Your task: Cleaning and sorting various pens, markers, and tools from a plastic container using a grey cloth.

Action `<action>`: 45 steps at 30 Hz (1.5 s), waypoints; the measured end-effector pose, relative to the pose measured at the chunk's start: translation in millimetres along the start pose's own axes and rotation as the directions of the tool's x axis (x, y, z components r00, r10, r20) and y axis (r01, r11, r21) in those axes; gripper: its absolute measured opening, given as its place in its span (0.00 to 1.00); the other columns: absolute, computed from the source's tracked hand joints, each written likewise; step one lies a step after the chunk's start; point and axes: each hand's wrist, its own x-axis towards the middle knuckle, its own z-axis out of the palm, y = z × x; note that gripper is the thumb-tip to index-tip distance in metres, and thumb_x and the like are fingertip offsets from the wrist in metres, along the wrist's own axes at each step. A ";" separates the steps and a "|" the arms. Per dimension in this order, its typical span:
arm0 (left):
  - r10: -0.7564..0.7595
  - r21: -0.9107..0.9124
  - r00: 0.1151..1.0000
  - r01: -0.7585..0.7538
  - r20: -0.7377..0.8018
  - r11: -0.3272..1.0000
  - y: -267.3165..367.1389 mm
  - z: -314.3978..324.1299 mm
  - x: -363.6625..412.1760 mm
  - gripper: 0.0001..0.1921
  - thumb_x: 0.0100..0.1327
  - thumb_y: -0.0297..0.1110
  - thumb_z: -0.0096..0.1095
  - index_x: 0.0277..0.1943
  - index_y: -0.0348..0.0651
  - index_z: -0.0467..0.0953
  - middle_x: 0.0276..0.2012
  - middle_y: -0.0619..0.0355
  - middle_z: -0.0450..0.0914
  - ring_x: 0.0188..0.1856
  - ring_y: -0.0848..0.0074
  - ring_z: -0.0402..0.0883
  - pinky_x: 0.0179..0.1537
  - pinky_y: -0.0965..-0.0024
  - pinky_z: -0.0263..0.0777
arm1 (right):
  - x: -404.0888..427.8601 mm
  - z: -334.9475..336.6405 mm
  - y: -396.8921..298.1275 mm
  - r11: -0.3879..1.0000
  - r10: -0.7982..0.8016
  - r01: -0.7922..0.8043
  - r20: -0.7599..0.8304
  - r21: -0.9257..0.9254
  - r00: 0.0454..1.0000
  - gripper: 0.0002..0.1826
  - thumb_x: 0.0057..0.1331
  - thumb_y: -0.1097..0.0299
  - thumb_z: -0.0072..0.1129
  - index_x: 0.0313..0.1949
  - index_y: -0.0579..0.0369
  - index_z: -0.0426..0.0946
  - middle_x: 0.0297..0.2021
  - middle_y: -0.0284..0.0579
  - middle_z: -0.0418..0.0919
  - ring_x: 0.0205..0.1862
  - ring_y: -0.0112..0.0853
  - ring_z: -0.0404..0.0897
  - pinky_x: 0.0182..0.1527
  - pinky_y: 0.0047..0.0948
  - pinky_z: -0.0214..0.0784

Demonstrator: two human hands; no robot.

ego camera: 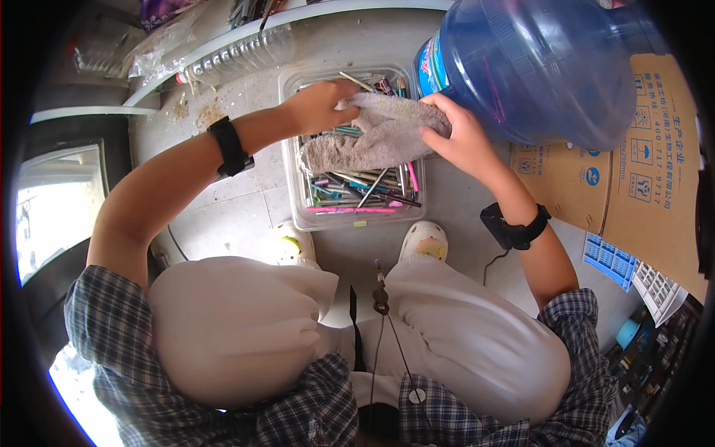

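Observation:
A grey-brown terry cloth (385,131) is stretched between my two hands, above a clear plastic bin (357,223). My left hand (324,106) pinches the cloth's left end, with the fingers curled. On the other side my right hand (458,131) grips the right end between thumb and fingers. Many pens and brushes (363,190) lie jumbled in the bin, partly hidden under the cloth. A pink stick (351,210) lies along the bin's near side.
A large blue water jug (536,72) lies right of the bin, over flattened cardboard (642,162) bearing print. A clear plastic bottle (240,56) lies by a white shelf edge (223,44). White clogs (423,240) stand on the tiled floor near the bin.

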 end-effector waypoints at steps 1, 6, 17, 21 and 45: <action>-0.001 0.001 1.000 0.001 0.001 1.000 5.6 -7.5 2.0 0.15 0.59 0.36 0.56 0.45 0.35 0.71 0.29 0.43 0.76 0.31 0.54 0.77 0.36 0.60 0.69 | 2.0 -1.6 2.2 1.000 -0.001 0.001 0.000 0.002 1.000 0.16 0.55 0.71 0.56 0.42 0.62 0.68 0.31 0.50 0.76 0.32 0.31 0.75 0.38 0.28 0.66; -0.177 -0.117 0.984 0.175 -0.015 0.978 22.3 -30.7 9.5 0.16 0.63 0.41 0.53 0.43 0.35 0.71 0.21 0.49 0.72 0.22 0.69 0.69 0.28 0.67 0.62 | 8.2 -4.9 6.2 0.998 0.044 -0.040 -0.078 0.047 0.996 0.13 0.58 0.68 0.59 0.37 0.62 0.69 0.26 0.47 0.75 0.27 0.28 0.72 0.34 0.26 0.65; 0.006 -0.198 0.940 0.065 0.340 0.978 48.3 -9.3 -4.7 0.20 0.61 0.48 0.59 0.42 0.36 0.74 0.28 0.49 0.76 0.28 0.65 0.75 0.33 0.65 0.68 | -9.0 -19.3 -16.4 0.988 -0.014 0.005 -0.062 -0.151 0.998 0.12 0.55 0.70 0.62 0.28 0.61 0.67 0.17 0.47 0.66 0.19 0.23 0.65 0.24 0.28 0.60; -0.305 -0.321 0.872 0.434 0.382 0.842 38.4 -3.1 1.3 0.21 0.61 0.43 0.58 0.51 0.36 0.72 0.43 0.52 0.78 0.41 0.72 0.77 0.44 0.68 0.69 | -18.3 -19.4 -27.8 0.988 -0.023 0.001 -0.141 -0.155 0.990 0.11 0.57 0.69 0.60 0.28 0.61 0.68 0.18 0.49 0.66 0.19 0.24 0.65 0.24 0.29 0.59; -0.028 -0.637 1.000 0.030 0.013 0.770 80.9 -31.2 73.3 0.32 0.58 0.47 0.63 0.59 0.38 0.62 0.49 0.51 0.72 0.52 0.74 0.70 0.55 0.70 0.63 | 3.4 23.2 11.9 0.691 0.177 -0.334 0.298 0.641 0.938 0.22 0.57 0.76 0.60 0.51 0.59 0.67 0.45 0.40 0.73 0.45 0.28 0.75 0.49 0.27 0.71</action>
